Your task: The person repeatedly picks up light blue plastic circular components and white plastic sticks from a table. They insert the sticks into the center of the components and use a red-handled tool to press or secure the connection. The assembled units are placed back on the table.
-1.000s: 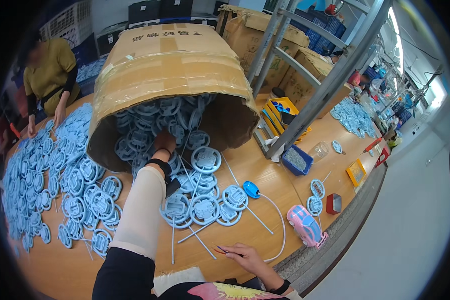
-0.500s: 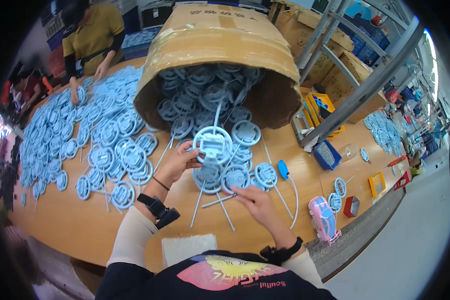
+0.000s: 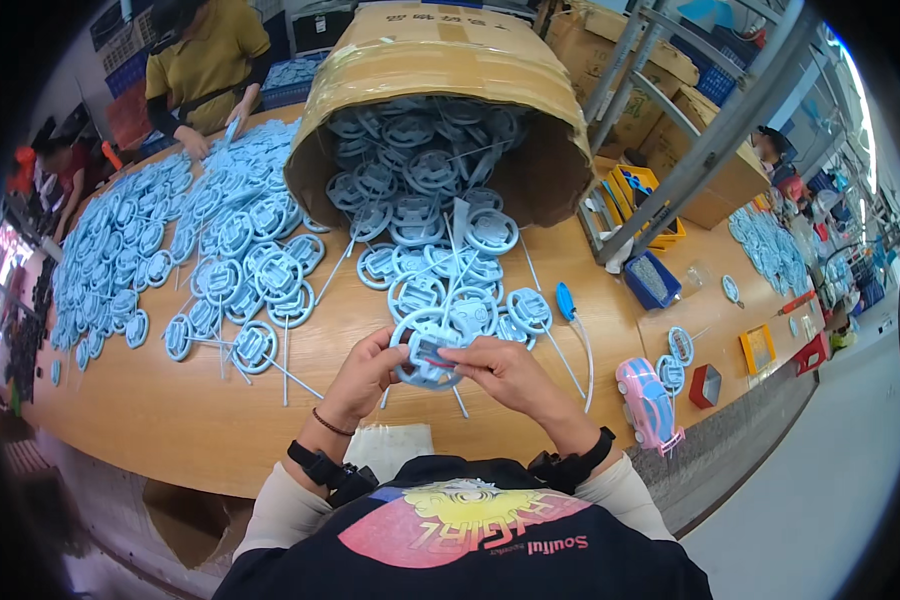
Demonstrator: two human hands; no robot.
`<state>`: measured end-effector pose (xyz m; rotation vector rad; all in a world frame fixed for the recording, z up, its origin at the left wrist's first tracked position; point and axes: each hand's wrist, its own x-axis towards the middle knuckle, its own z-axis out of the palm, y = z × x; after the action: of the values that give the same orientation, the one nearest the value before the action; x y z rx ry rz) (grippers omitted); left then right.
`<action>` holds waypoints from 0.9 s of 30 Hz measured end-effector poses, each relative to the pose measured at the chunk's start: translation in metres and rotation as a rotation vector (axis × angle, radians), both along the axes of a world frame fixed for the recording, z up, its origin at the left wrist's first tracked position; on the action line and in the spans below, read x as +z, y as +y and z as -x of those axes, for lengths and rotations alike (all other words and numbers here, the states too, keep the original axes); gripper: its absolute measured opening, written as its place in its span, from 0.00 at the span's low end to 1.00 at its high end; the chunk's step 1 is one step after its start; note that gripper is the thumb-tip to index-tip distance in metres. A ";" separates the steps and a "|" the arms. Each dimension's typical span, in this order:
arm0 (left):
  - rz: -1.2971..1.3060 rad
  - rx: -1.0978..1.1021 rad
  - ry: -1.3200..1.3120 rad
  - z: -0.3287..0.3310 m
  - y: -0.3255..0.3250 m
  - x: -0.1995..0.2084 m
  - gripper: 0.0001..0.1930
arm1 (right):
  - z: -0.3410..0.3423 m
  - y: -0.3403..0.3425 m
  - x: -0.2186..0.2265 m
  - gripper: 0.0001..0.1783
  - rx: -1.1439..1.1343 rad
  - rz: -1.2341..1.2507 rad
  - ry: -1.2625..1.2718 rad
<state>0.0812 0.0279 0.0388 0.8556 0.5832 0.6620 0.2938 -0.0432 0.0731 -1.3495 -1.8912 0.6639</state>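
I hold a light blue plastic ring part (image 3: 425, 352) with a long thin stem in front of my chest, above the wooden table (image 3: 200, 420). My left hand (image 3: 362, 375) grips its left rim. My right hand (image 3: 505, 370) grips its right side, fingers reaching toward the centre piece. Just beyond my hands lies a heap of the same blue ring parts (image 3: 440, 260), spilling out of a big cardboard box (image 3: 440, 70) tipped on its side.
More blue rings (image 3: 170, 260) cover the table's left half, where another person in a mustard shirt (image 3: 205, 60) works. A blue-handled tool (image 3: 566, 300), a pink toy car (image 3: 648, 402), small trays (image 3: 653, 280) and a metal frame (image 3: 710, 140) stand at right.
My left hand came back from the box mouth with a blue ring part. My right hand rose from the table edge and now both hands hold the part near my chest.
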 end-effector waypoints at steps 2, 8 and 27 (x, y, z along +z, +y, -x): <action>0.021 -0.023 -0.048 -0.004 0.000 -0.005 0.16 | -0.001 -0.006 -0.002 0.15 0.047 0.002 0.081; 0.044 0.059 -0.074 -0.029 -0.010 -0.021 0.15 | -0.003 -0.022 -0.015 0.14 -0.082 -0.074 0.077; 0.270 -0.019 -0.157 -0.013 -0.024 -0.049 0.20 | 0.011 -0.026 -0.031 0.16 -0.108 0.000 -0.083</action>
<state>0.0939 0.0041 -0.0103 0.5514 0.5077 0.6108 0.2823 -0.0692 0.0417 -1.4886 -1.8677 0.5615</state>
